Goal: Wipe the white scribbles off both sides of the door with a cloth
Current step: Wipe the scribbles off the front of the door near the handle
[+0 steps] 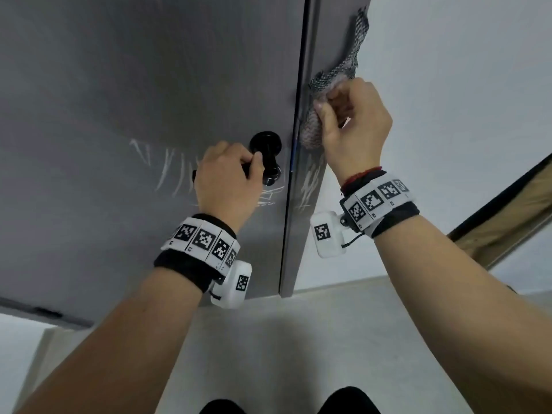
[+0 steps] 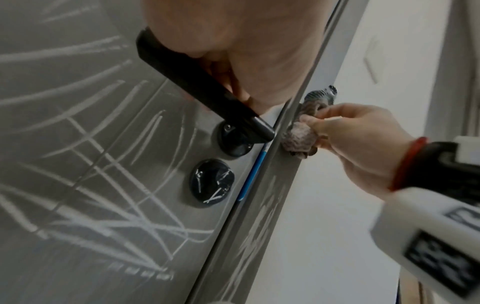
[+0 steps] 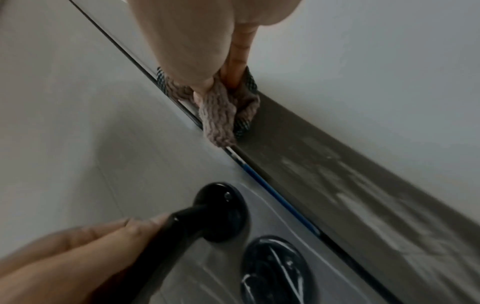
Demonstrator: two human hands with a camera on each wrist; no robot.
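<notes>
A grey door [image 1: 119,100] fills the left, with white scribbles [image 1: 167,168] beside and below the black lever handle [image 1: 265,144]. My left hand [image 1: 227,171] grips that handle [image 2: 197,86]. My right hand [image 1: 349,121] holds a bunched pinkish-grey cloth [image 1: 313,127] against the narrow grey strip [image 1: 310,189] right of the door's edge, above more white scribbles [image 1: 307,186]. In the left wrist view the cloth [image 2: 298,135] presses on this strip just right of the handle. The right wrist view shows the cloth [image 3: 221,115] under my thumb and fingers. Smeared chalk [image 3: 363,195] runs down the strip.
A round black lock cover [image 2: 213,183] marked with chalk sits under the handle. A blue strip [image 2: 253,172] runs along the door's edge. White wall [image 1: 448,85] lies to the right, pale floor [image 1: 298,339] below, and a wooden-framed panel [image 1: 507,216] leans at far right.
</notes>
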